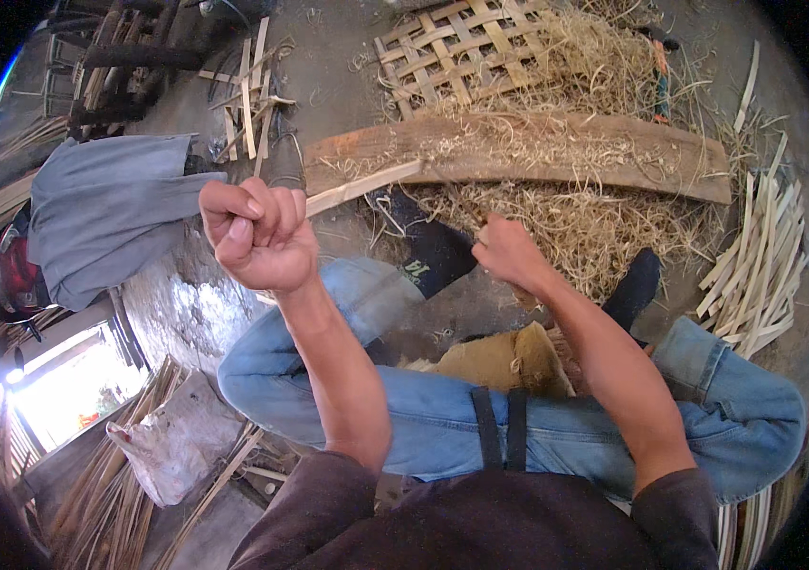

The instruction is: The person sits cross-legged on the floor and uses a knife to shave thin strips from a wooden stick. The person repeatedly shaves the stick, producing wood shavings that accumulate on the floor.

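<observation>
My left hand (266, 233) is raised, its fingers closed around one end of a pale split-bamboo strip (363, 187). The strip slants up to the right, and its far end lies by the front edge of a wooden plank (518, 152). My right hand (511, 252) is closed on a knife, whose thin dark blade (466, 204) points up and left toward the strip's end. Most of the knife's handle is hidden in my fist. Curly shavings (575, 228) lie thick around the plank and just beyond my right hand.
A woven lattice panel (461, 52) lies behind the plank. Cut strips (756, 266) are heaped at the right. A grey cloth (114, 209) drapes over something at the left, with a white sack (186, 442) below it. A tan rolled piece (504, 361) sits between my legs.
</observation>
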The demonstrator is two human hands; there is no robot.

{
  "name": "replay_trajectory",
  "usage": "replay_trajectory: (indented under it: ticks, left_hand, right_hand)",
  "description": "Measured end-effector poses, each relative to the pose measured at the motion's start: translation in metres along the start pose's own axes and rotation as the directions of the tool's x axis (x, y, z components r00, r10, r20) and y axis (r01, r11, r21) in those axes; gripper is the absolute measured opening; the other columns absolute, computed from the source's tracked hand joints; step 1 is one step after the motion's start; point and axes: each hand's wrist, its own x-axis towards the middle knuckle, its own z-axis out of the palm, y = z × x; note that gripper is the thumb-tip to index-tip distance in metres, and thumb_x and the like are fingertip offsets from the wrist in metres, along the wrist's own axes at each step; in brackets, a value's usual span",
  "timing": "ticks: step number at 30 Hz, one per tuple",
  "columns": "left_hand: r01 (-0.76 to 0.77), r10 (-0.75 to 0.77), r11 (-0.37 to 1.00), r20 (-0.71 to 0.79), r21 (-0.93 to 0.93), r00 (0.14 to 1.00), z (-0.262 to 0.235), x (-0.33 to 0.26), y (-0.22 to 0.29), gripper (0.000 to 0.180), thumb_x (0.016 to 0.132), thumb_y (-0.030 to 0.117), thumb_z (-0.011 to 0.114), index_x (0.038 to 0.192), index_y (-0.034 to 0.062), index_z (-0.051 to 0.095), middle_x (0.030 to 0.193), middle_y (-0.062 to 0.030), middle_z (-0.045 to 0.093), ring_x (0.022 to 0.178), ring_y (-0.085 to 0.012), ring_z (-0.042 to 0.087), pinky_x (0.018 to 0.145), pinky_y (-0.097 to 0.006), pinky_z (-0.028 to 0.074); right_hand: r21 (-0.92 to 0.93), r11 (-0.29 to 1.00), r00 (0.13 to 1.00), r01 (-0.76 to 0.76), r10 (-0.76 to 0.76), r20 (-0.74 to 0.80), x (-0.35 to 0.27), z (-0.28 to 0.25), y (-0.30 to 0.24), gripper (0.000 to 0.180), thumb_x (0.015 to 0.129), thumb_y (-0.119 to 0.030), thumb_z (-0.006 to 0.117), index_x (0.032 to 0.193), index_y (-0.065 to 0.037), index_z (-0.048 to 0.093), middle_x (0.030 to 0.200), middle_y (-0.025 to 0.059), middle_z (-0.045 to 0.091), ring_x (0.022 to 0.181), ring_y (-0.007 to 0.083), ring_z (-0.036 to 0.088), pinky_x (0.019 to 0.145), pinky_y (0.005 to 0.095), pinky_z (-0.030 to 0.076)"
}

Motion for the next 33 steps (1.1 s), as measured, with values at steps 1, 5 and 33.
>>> replay_trajectory:
  ticks: [1,5,33]
  left_hand:
    - [-0.01,0.011,1.0,-0.008,0.02,1.0,0.001,0.002,0.003,0.013,0.083,0.014,0.055,0.081,0.0048,0.046,0.056,0.0022,0.032,0.044,-0.0053,0.022,0.042,-0.023,0.02]
    - [-0.098,0.101,0.995,-0.152,0.027,0.983,0.007,0.005,0.027,0.009,0.084,0.013,0.051,0.082,0.0053,0.047,0.058,0.0024,0.031,0.044,-0.0055,0.023,0.042,-0.022,0.02]
    - [0.44,-0.448,0.888,-0.468,-0.133,0.762,-0.039,-0.023,-0.069,0.026,0.091,0.01,0.049,0.114,0.0033,0.057,0.094,-0.0026,0.058,0.089,-0.0142,0.057,0.08,-0.026,0.048]
  right_hand:
    - [-0.04,0.999,0.999,-0.036,0.036,-0.003,0.004,0.001,0.007,0.034,0.079,-0.019,0.061,0.098,0.009,0.056,0.09,0.0304,0.065,0.088,0.0449,0.065,0.079,0.0508,0.052]
    - [-0.089,0.995,0.999,-0.052,0.052,-0.005,0.008,0.001,0.017,0.036,0.082,-0.019,0.062,0.104,0.007,0.053,0.089,0.0283,0.066,0.088,0.0434,0.066,0.079,0.051,0.052]
    - [-0.028,1.0,0.998,-0.009,0.011,0.062,-0.106,-0.277,0.01,0.033,0.091,-0.022,0.063,0.115,-0.001,0.058,0.092,0.0068,0.067,0.073,0.0122,0.062,0.064,0.0264,0.048]
